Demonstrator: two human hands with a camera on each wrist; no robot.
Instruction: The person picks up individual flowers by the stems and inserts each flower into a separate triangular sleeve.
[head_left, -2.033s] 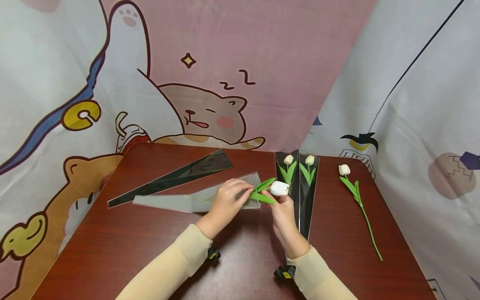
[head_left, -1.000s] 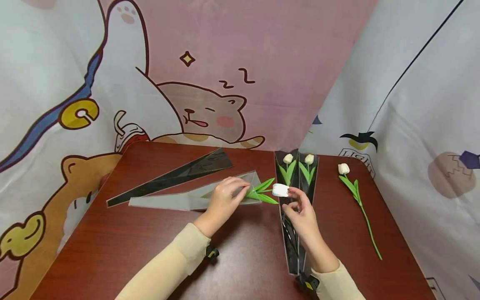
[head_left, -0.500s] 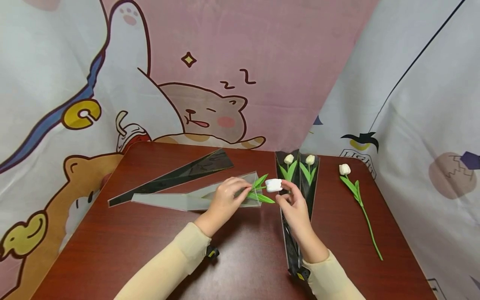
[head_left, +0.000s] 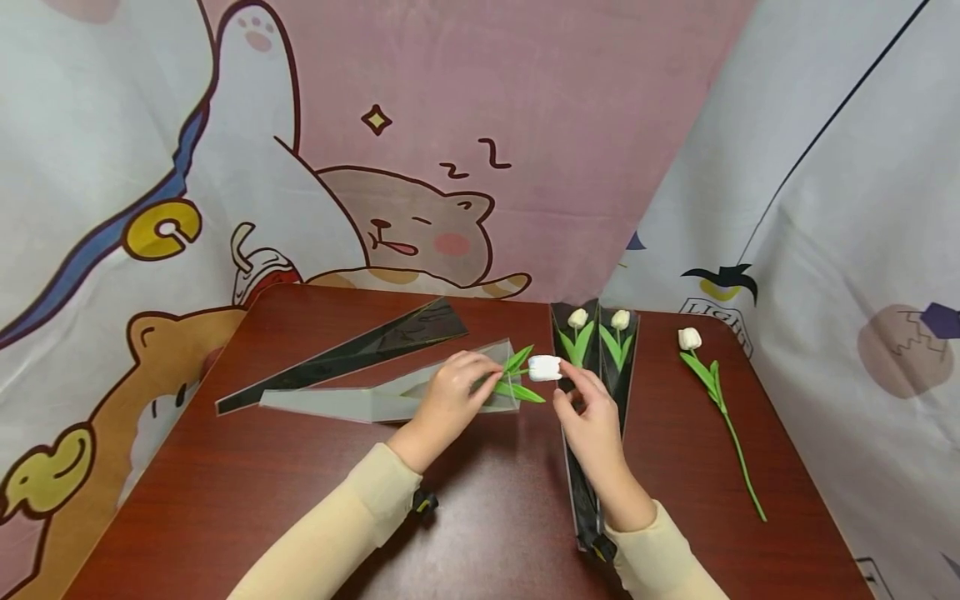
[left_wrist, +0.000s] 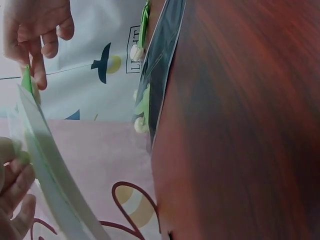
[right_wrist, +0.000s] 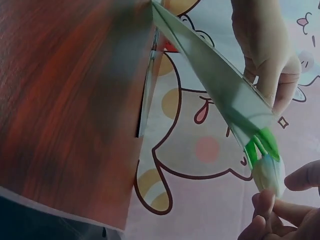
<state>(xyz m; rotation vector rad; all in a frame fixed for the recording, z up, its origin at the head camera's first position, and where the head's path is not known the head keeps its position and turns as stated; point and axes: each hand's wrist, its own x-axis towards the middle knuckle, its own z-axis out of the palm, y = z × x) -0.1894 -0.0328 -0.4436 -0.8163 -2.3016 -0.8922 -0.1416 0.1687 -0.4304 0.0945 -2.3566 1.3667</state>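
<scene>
My left hand pinches the wide mouth of a long tapered flower sleeve, clear and greyish white. Inside runs the stem of an artificial white tulip, its bloom and green leaf tips sticking out to the right. At the bloom's end are the fingertips of my right hand, the index finger touching it and the thumb standing apart below. In the right wrist view the bloom lies between these fingers and the sleeve. The left wrist view shows the sleeve raised over the table.
Two black-backed sleeves, each with a white tulip, lie side by side under my right forearm. A loose white tulip lies at the right. Another black sleeve lies at the back left of the brown table. Printed cloth hangs behind.
My right hand has gone from the leaves to the bloom's end, and the bloom has since shifted left toward the sleeve. My left hand keeps its pinch at the sleeve's mouth.
</scene>
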